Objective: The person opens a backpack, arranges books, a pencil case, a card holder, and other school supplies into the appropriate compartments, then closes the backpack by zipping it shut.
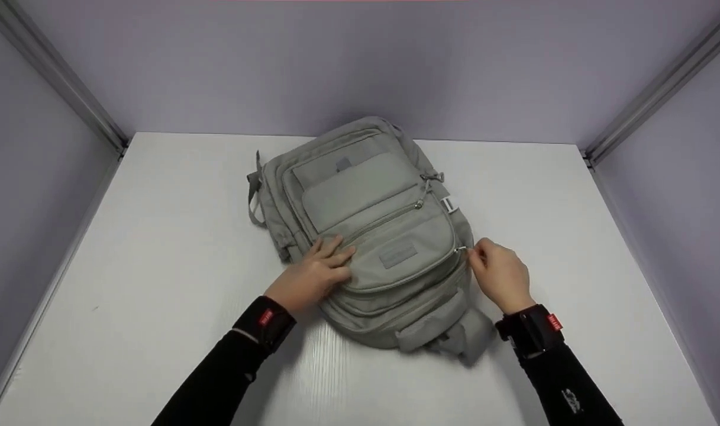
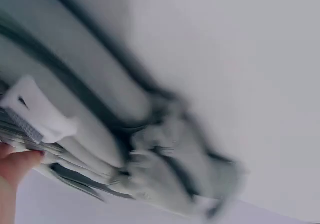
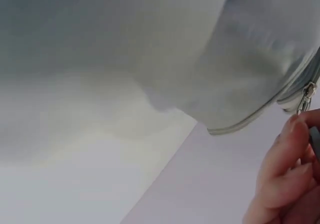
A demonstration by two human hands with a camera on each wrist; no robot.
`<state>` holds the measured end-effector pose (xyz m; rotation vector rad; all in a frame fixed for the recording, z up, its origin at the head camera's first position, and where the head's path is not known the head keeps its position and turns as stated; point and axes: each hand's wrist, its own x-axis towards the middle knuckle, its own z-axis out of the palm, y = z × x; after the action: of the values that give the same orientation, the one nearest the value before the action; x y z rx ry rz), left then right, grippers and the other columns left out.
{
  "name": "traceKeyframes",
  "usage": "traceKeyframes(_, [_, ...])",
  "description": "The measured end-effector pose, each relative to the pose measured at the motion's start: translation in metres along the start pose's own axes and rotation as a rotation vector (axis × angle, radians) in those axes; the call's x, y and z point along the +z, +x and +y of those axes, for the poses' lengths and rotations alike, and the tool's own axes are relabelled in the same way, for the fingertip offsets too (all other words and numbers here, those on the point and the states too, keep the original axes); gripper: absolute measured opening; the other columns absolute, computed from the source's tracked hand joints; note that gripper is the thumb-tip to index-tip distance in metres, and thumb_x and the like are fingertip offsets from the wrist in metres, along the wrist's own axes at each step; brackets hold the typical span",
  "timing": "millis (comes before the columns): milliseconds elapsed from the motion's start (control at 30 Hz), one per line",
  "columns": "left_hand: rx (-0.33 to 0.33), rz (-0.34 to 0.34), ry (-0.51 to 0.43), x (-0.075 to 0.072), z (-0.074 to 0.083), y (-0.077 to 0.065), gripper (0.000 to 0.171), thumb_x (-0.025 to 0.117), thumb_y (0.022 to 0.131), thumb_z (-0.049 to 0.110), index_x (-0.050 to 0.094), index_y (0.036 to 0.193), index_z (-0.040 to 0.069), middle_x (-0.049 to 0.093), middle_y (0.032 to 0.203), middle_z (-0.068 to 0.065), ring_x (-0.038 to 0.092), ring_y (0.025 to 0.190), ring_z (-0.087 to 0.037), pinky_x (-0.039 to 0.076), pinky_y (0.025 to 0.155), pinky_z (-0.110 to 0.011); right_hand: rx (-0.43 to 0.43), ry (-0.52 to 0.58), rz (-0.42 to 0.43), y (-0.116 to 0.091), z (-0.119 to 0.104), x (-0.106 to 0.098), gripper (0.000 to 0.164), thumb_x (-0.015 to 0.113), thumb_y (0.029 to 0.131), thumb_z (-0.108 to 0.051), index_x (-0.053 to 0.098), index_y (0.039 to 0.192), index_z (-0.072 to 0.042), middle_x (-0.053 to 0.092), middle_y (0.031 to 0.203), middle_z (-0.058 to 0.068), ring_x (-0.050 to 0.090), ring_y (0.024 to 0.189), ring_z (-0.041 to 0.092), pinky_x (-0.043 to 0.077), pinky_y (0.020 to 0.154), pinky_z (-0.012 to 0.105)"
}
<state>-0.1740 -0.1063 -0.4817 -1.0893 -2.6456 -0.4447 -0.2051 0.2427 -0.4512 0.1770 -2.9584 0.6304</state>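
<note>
A grey-green backpack (image 1: 365, 183) lies front up and slanted on a white table. My left hand (image 1: 312, 275) rests on its lower left side, fingers spread over the front pocket (image 1: 419, 242). At the pocket's right edge my right hand (image 1: 500, 272) pinches a metal zipper pull (image 1: 461, 249) between thumb and fingers. In the right wrist view the zipper slider (image 3: 309, 89) shows just above those fingertips. The left wrist view catches my left thumb (image 2: 20, 164) against the fabric, near a white plastic piece (image 2: 37, 108).
A second zipper pull (image 1: 419, 205) hangs above the front pocket, and a white tag (image 1: 449, 204) sits on the bag's right side. Straps (image 1: 466, 334) bunch at the near right end. Pale walls (image 1: 360, 65) enclose the white table (image 1: 176, 248) at the back and sides.
</note>
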Motion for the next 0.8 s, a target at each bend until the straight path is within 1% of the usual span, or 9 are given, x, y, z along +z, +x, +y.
traceKeyframes(100, [-0.032, 0.024, 0.015, -0.001, -0.009, -0.004, 0.008, 0.064, 0.093, 0.008, 0.062, 0.088, 0.014, 0.063, 0.139, -0.006, 0.052, 0.137, -0.033, 0.040, 0.109, -0.062, 0.004, 0.007, -0.012, -0.001, -0.003, 0.002, 0.022, 0.056, 0.098, -0.019, 0.062, 0.082, -0.006, 0.055, 0.064, 0.004, 0.045, 0.055, 0.016, 0.031, 0.048, 0.028])
traceKeyframes(200, [-0.106, 0.000, 0.004, -0.008, -0.002, -0.001, 0.014, 0.063, 0.089, -0.001, 0.060, 0.086, 0.012, 0.062, 0.140, -0.005, 0.053, 0.137, -0.033, 0.037, 0.109, -0.067, 0.015, 0.025, -0.011, -0.004, -0.005, 0.003, 0.021, 0.056, 0.098, -0.018, 0.062, 0.082, -0.006, 0.058, 0.066, 0.005, 0.046, 0.055, 0.016, 0.032, 0.049, 0.028])
traceKeyframes(300, [-0.234, -0.069, -0.039, -0.021, 0.022, 0.013, 0.020, 0.063, 0.082, 0.001, 0.063, 0.098, 0.012, 0.056, 0.147, -0.009, 0.047, 0.140, -0.038, 0.031, 0.110, -0.072, 0.017, 0.043, -0.003, -0.007, -0.006, 0.005, 0.020, 0.056, 0.097, -0.015, 0.061, 0.081, -0.005, 0.061, 0.067, 0.007, 0.047, 0.056, 0.016, 0.032, 0.049, 0.028])
traceKeyframes(367, [-0.325, -0.124, -0.058, -0.029, 0.045, 0.028, 0.035, 0.067, 0.081, 0.011, 0.062, 0.116, 0.014, 0.045, 0.155, -0.014, 0.041, 0.142, -0.044, 0.029, 0.109, -0.075, 0.015, 0.051, 0.007, -0.009, -0.005, 0.007, 0.019, 0.056, 0.097, -0.014, 0.061, 0.080, -0.005, 0.061, 0.066, 0.008, 0.046, 0.055, 0.016, 0.032, 0.049, 0.028])
traceKeyframes(433, [-0.397, -0.179, -0.051, -0.032, 0.069, 0.044, 0.055, 0.070, 0.085, 0.024, 0.053, 0.137, 0.020, 0.032, 0.160, -0.019, 0.033, 0.144, -0.049, 0.028, 0.107, -0.077, 0.009, 0.053, 0.019, -0.010, -0.005, 0.008, 0.020, 0.056, 0.096, -0.013, 0.060, 0.079, -0.005, 0.059, 0.064, 0.008, 0.045, 0.053, 0.016, 0.031, 0.048, 0.027])
traceKeyframes(500, [-0.446, -0.225, -0.005, -0.028, 0.091, 0.060, 0.066, 0.068, 0.088, 0.035, 0.042, 0.148, 0.025, 0.026, 0.162, -0.022, 0.031, 0.144, -0.053, 0.031, 0.104, -0.078, 0.006, 0.054, 0.033, -0.011, -0.005, 0.009, 0.019, 0.056, 0.096, -0.012, 0.060, 0.079, -0.005, 0.057, 0.062, 0.007, 0.043, 0.052, 0.015, 0.030, 0.047, 0.027])
traceKeyframes(600, [-0.489, -0.285, 0.105, -0.012, 0.114, 0.075, 0.068, 0.065, 0.091, 0.042, 0.037, 0.152, 0.028, 0.026, 0.161, -0.025, 0.036, 0.140, -0.055, 0.041, 0.098, -0.075, 0.006, 0.061, 0.038, -0.013, -0.005, 0.009, 0.019, 0.056, 0.096, -0.012, 0.059, 0.078, -0.005, 0.053, 0.060, 0.006, 0.041, 0.051, 0.015, 0.028, 0.047, 0.026])
traceKeyframes(700, [-0.490, -0.307, 0.269, 0.008, 0.125, 0.081, 0.064, 0.065, 0.092, 0.042, 0.040, 0.149, 0.029, 0.033, 0.158, -0.025, 0.044, 0.135, -0.053, 0.050, 0.089, -0.069, 0.008, 0.072, 0.030, -0.015, -0.005, 0.008, 0.019, 0.056, 0.097, -0.012, 0.059, 0.078, -0.006, 0.051, 0.060, 0.004, 0.041, 0.052, 0.014, 0.028, 0.048, 0.026])
traceKeyframes(800, [-0.463, -0.262, 0.418, 0.022, 0.127, 0.082, 0.055, 0.067, 0.092, 0.040, 0.045, 0.141, 0.027, 0.040, 0.153, -0.025, 0.051, 0.130, -0.051, 0.056, 0.082, -0.063, 0.005, 0.078, 0.030, -0.017, -0.005, 0.007, 0.020, 0.056, 0.097, -0.013, 0.059, 0.078, -0.006, 0.049, 0.060, 0.003, 0.041, 0.053, 0.014, 0.028, 0.049, 0.026])
